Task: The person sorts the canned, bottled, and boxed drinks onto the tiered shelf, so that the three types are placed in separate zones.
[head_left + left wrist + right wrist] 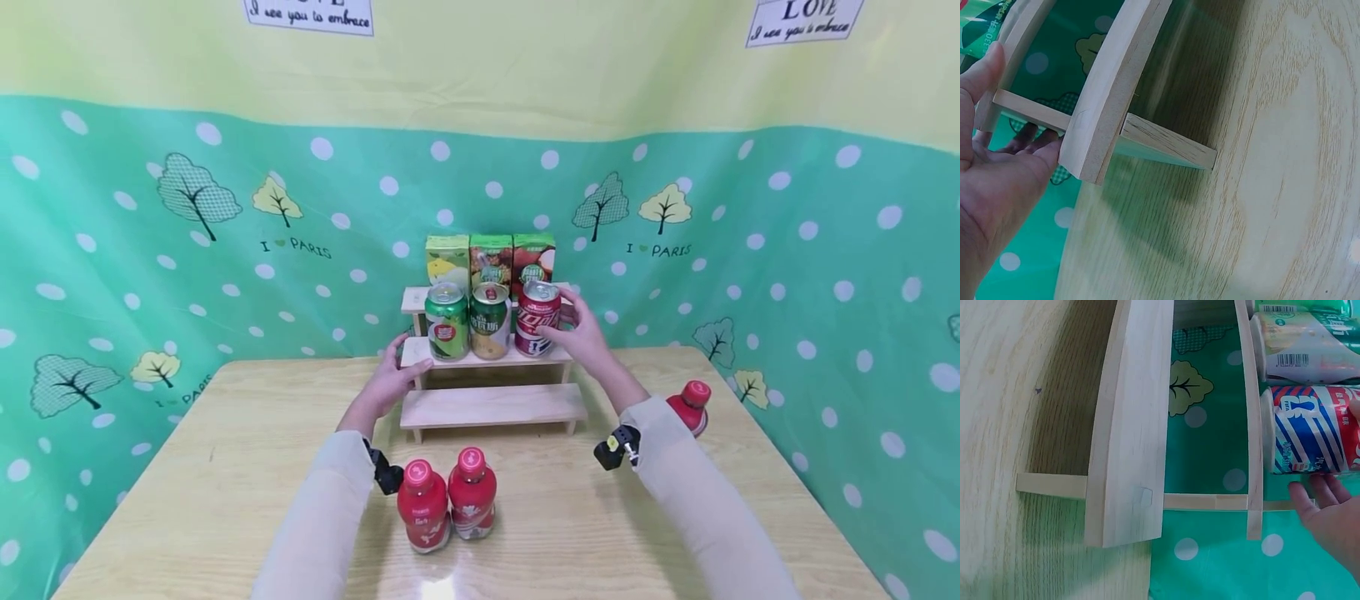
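- Right hand (581,333) curls round the red can (537,317) on the stepped rack's (491,406) middle shelf, beside two green cans (labels facing out).
- Left hand (393,379), fingers relaxed, steadies the rack's left end on the worktop (225,467).

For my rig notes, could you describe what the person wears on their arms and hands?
Both arms wear long, pale cream sleeves. A small black camera unit is strapped at each wrist; the right one shows a yellow spot. The left hand and right hand are bare.
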`<act>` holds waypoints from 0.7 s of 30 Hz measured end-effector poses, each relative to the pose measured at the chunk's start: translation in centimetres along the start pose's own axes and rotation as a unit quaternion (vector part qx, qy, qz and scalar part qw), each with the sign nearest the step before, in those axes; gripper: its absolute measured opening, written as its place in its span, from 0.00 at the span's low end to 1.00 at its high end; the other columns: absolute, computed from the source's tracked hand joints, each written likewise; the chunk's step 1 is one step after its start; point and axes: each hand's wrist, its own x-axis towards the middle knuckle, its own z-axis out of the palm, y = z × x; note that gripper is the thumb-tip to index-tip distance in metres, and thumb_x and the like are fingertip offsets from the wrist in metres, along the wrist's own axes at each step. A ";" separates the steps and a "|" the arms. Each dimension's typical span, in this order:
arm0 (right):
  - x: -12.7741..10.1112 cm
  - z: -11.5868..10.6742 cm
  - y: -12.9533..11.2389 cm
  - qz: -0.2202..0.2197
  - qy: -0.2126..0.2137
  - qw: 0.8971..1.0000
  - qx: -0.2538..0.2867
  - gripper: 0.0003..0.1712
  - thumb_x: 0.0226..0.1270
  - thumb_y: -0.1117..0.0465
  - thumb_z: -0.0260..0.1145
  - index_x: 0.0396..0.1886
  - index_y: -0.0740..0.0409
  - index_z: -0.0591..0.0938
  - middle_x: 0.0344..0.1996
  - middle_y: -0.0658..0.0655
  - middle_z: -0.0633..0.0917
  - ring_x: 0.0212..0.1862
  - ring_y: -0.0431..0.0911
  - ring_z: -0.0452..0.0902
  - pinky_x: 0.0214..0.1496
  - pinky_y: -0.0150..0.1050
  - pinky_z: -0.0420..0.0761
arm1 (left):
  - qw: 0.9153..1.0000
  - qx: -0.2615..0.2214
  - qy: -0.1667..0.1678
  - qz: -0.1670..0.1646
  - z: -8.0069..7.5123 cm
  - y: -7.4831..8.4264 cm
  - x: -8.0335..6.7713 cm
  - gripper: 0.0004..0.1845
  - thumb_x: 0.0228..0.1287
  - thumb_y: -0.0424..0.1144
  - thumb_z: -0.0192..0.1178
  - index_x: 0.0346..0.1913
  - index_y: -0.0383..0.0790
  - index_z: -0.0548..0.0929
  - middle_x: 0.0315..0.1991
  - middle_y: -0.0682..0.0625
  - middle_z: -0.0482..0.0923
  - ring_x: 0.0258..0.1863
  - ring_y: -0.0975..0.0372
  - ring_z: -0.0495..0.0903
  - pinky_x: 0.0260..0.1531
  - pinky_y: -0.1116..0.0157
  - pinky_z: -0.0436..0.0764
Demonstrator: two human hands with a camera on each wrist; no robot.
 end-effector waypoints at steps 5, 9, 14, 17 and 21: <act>-1.1 -0.4 0.3 -0.005 0.015 1.000 -0.004 0.46 0.55 0.64 0.70 0.71 0.52 0.57 0.64 0.65 0.68 0.65 0.58 0.65 0.65 0.51 0.69 | 1.000 -0.006 -0.005 0.001 0.3 -0.2 0.1 0.47 0.63 0.42 0.60 0.74 0.58 0.38 0.69 0.38 0.54 0.63 0.47 0.65 0.57 0.57 0.71; -1.9 -0.8 0.1 -0.008 0.020 0.999 -0.025 0.45 0.57 0.62 0.69 0.71 0.52 0.57 0.65 0.64 0.68 0.66 0.58 0.64 0.64 0.51 0.71 | 1.000 -0.010 -0.006 0.000 0.3 -0.1 0.3 0.47 0.62 0.42 0.60 0.73 0.59 0.38 0.70 0.36 0.50 0.66 0.45 0.61 0.65 0.50 0.64; -2.7 -1.3 -0.2 -0.014 0.015 0.999 -0.048 0.42 0.58 0.60 0.69 0.70 0.52 0.59 0.65 0.65 0.68 0.65 0.60 0.64 0.63 0.53 0.71 | 1.000 -0.014 -0.007 -0.004 0.0 -0.2 0.4 0.47 0.63 0.42 0.60 0.73 0.59 0.38 0.71 0.36 0.48 0.68 0.45 0.58 0.67 0.48 0.61; -3.1 -1.6 -0.4 -0.025 0.010 0.998 -0.066 0.40 0.59 0.58 0.68 0.70 0.52 0.60 0.64 0.65 0.68 0.64 0.60 0.65 0.62 0.54 0.71 | 1.000 -0.012 -0.007 -0.005 0.0 -0.2 0.3 0.47 0.63 0.42 0.60 0.73 0.59 0.37 0.72 0.36 0.48 0.68 0.45 0.58 0.66 0.49 0.62; -3.8 -2.1 -0.8 -0.038 0.000 0.995 -0.092 0.39 0.61 0.54 0.67 0.69 0.53 0.62 0.62 0.65 0.70 0.63 0.61 0.67 0.62 0.54 0.71 | 1.000 -0.013 -0.007 -0.006 0.0 0.0 0.0 0.47 0.63 0.42 0.60 0.73 0.58 0.37 0.71 0.36 0.48 0.67 0.45 0.59 0.66 0.49 0.62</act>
